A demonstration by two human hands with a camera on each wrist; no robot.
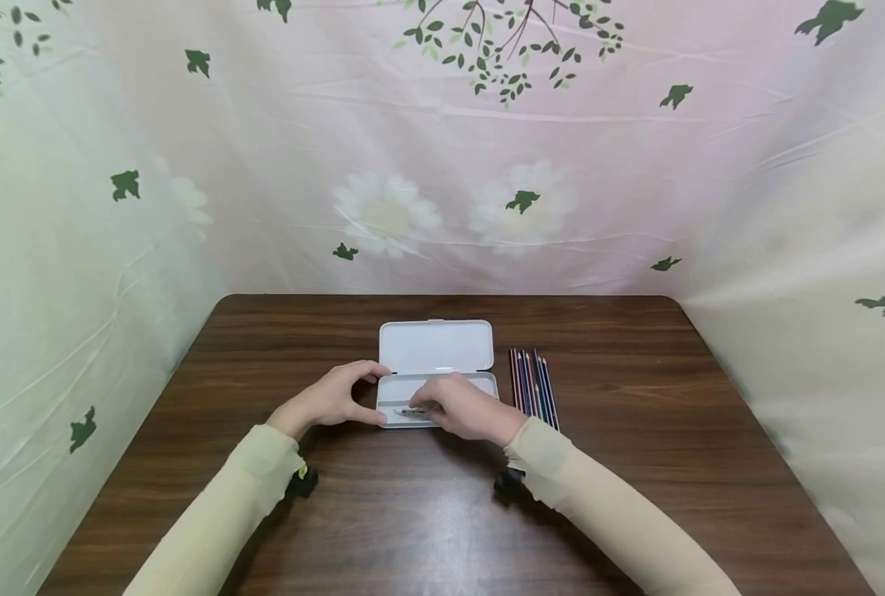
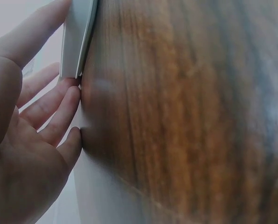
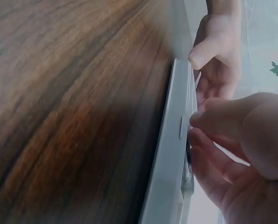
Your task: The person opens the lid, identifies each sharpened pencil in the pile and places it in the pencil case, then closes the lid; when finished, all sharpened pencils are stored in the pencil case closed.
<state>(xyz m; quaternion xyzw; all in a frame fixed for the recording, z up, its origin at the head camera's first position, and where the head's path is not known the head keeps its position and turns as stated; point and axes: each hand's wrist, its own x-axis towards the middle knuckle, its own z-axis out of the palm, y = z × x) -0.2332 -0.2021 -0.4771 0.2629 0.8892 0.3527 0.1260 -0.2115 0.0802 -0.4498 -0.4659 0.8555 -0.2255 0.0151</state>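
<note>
An open white pencil case [image 1: 436, 346] lies on the table, its lid folded back. My left hand [image 1: 335, 396] grips the case's left end, the thumb at the front corner and the fingers farther back. In the left wrist view, the fingertips [image 2: 72, 95] come right up to the case's end. My right hand [image 1: 466, 407] reaches into the tray with curled fingers and pinches a slim, dark and silvery pen-like thing [image 1: 412, 411]. The right wrist view has this thing low at the case's front rim, partly hidden by the fingers.
Several colored pencils [image 1: 533, 385] lie side by side just right of the case, partly behind the right wrist. The dark wooden table [image 1: 613, 356] ends at a patterned cloth backdrop [image 1: 442, 165], with cloth along both sides too.
</note>
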